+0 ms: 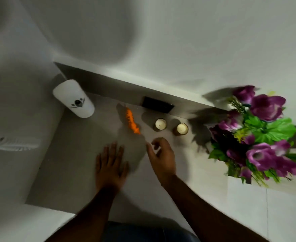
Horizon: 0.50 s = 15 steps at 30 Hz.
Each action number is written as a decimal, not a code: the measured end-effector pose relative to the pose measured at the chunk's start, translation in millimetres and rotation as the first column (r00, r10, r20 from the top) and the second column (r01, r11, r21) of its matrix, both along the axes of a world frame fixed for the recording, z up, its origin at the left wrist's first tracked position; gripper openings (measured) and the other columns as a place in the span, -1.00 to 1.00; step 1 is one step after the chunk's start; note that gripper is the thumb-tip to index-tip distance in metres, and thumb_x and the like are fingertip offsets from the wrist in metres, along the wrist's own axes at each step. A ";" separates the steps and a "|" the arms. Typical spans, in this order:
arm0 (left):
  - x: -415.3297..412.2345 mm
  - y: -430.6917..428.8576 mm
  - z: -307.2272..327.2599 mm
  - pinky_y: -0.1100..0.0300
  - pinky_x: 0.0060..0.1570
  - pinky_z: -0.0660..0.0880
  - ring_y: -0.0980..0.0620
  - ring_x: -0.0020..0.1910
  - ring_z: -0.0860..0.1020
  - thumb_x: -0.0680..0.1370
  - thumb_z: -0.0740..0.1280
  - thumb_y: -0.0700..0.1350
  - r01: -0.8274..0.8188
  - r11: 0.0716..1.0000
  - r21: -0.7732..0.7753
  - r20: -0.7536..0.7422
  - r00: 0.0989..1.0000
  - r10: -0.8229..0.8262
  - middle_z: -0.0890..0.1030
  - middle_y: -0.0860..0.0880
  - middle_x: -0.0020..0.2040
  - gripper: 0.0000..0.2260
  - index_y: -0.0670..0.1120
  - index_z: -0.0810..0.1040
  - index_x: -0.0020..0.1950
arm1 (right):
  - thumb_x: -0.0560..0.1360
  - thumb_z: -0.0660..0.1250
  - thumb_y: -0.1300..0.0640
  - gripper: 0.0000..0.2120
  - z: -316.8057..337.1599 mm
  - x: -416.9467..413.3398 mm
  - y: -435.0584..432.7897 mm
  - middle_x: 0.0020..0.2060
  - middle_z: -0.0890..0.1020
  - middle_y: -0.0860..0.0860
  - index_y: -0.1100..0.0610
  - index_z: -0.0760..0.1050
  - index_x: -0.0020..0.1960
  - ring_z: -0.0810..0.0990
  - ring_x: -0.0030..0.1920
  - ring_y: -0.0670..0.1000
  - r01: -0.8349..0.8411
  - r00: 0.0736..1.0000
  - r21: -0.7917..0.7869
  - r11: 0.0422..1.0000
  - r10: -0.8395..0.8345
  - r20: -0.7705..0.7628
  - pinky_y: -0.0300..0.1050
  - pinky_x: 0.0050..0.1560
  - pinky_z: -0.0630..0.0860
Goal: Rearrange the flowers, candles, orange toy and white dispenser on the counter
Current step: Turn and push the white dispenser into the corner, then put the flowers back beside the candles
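Observation:
A white dispenser (73,98) stands at the counter's far left corner. The orange toy (132,121) lies in the middle, near the back wall. Two white candles (160,124) (182,128) sit side by side to its right. A bunch of purple flowers (258,133) with green leaves fills the right end. My left hand (111,169) hovers flat, fingers spread, just in front of the toy and holds nothing. My right hand (163,157) is in front of the candles with fingers loosely curled and apart, holding nothing.
The grey counter (70,172) ends at a wall on the left and a drop at its front edge. A black wall socket (157,104) sits on the low back ledge behind the toy and candles. A white slatted object (12,144) lies at far left.

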<state>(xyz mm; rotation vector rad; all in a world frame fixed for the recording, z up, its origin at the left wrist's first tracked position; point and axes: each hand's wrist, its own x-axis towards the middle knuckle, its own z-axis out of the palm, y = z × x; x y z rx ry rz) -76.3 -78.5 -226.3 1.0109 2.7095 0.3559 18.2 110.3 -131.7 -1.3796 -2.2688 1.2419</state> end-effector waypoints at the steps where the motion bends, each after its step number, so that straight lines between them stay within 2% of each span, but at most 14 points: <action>1: -0.2 0.2 0.0 -0.30 0.67 0.11 -0.21 0.74 0.12 0.65 0.10 0.22 0.010 1.000 -0.012 0.012 1.000 -0.010 0.16 -0.07 0.77 -0.35 0.11 0.19 0.74 | 0.57 0.36 -0.22 -0.83 -6.3 26.2 3.3 -0.14 0.56 -0.12 -0.15 0.47 0.02 0.55 -0.27 -0.05 0.095 0.995 -0.030 0.995 -0.095 0.011 0.03 -0.21 0.62; 3: 6.6 5.7 -0.1 -0.28 0.67 0.08 -0.20 0.76 0.04 0.63 0.11 0.22 0.062 0.998 -0.021 0.033 0.998 -0.062 0.09 -0.06 0.79 -0.33 0.13 0.14 0.76 | 0.57 0.41 -0.16 -0.84 -15.5 74.4 10.5 -0.21 0.57 -0.08 -0.14 0.46 -0.03 0.55 -0.28 -0.06 0.339 0.941 -0.067 0.939 -0.338 0.025 0.04 -0.23 0.58; 5: 23.1 16.8 0.5 -0.26 0.66 0.08 -0.18 0.77 -0.01 0.62 0.17 0.20 0.172 0.985 -0.008 0.038 0.984 -0.172 0.03 -0.04 0.80 -0.30 0.15 0.11 0.77 | 0.56 0.47 -0.07 -0.80 -21.4 108.8 20.5 -0.24 0.58 -0.07 -0.15 0.43 -0.06 0.60 -0.24 -0.04 0.565 0.825 -0.081 0.821 -0.565 0.021 -0.10 -0.23 0.49; 7: 45.3 35.0 1.3 -0.25 0.67 0.05 -0.16 0.78 0.00 0.61 0.20 0.19 0.279 0.960 0.013 0.057 0.959 -0.279 0.02 -0.01 0.80 -0.29 0.17 0.10 0.76 | 0.52 0.53 0.00 -0.74 -26.8 133.1 34.5 -0.13 0.63 0.00 -0.12 0.44 0.01 0.67 -0.05 0.13 0.723 0.685 -0.129 0.679 -0.728 0.009 -0.09 -0.12 0.53; 9: 67.5 58.4 3.3 -0.24 0.68 0.01 -0.15 0.78 0.02 0.61 0.23 0.18 0.355 0.935 0.017 0.062 0.933 -0.356 0.03 0.00 0.79 -0.29 0.18 0.10 0.76 | 0.46 0.60 0.06 -0.53 -28.2 148.6 51.1 0.10 0.65 0.08 0.07 0.46 0.24 0.66 0.12 0.16 0.803 0.579 -0.149 0.576 -0.815 -0.027 -0.08 0.13 0.61; 10: 78.0 70.1 4.0 -0.24 0.68 0.01 -0.15 0.77 0.03 0.61 0.25 0.18 0.389 0.921 0.017 0.058 0.919 -0.390 0.04 0.00 0.79 -0.29 0.18 0.12 0.76 | 0.41 0.65 0.06 -0.39 -28.1 154.1 59.7 0.20 0.63 0.05 0.12 0.44 0.34 0.64 0.16 0.08 0.823 0.550 -0.140 0.551 -0.834 -0.051 -0.27 0.22 0.57; 11: 86.1 80.5 5.1 -0.25 0.68 0.02 -0.16 0.77 0.04 0.61 0.27 0.18 0.417 0.909 0.015 0.055 0.907 -0.417 0.05 -0.01 0.79 -0.29 0.17 0.15 0.75 | 0.36 0.69 0.05 -0.27 -26.7 156.1 68.6 0.24 0.59 0.01 0.14 0.41 0.40 0.60 0.18 -0.03 0.831 0.539 -0.124 0.543 -0.840 -0.065 -0.46 0.23 0.48; 12: 93.5 90.1 5.5 -0.25 0.68 0.04 -0.17 0.77 0.06 0.60 0.28 0.18 0.432 0.902 0.012 0.053 0.900 -0.432 0.07 -0.01 0.79 -0.29 0.16 0.17 0.75 | 0.31 0.72 0.04 -0.17 -25.6 158.2 77.0 0.28 0.57 0.01 0.17 0.40 0.45 0.57 0.20 -0.09 0.834 0.536 -0.113 0.539 -0.842 -0.063 -0.51 0.26 0.43; 13: 99.4 98.3 5.9 -0.25 0.67 0.04 -0.17 0.76 0.08 0.59 0.28 0.18 0.430 0.903 0.007 0.058 0.901 -0.430 0.08 -0.01 0.79 -0.29 0.16 0.19 0.74 | 0.29 0.73 0.02 -0.11 -25.5 160.1 85.1 0.32 0.57 0.06 0.21 0.39 0.48 0.56 0.25 -0.05 0.838 0.535 -0.106 0.535 -0.844 -0.036 -0.39 0.36 0.43; 15: 107.0 107.3 4.9 -0.25 0.66 0.01 -0.17 0.76 0.09 0.59 0.27 0.19 0.393 0.919 -0.006 0.055 0.918 -0.393 0.10 -0.02 0.79 -0.29 0.16 0.19 0.74 | 0.33 0.72 0.03 -0.12 -27.8 161.1 99.8 0.41 0.55 0.20 0.27 0.42 0.52 0.52 0.42 0.16 0.815 0.576 -0.091 0.572 -0.817 0.021 0.00 0.56 0.37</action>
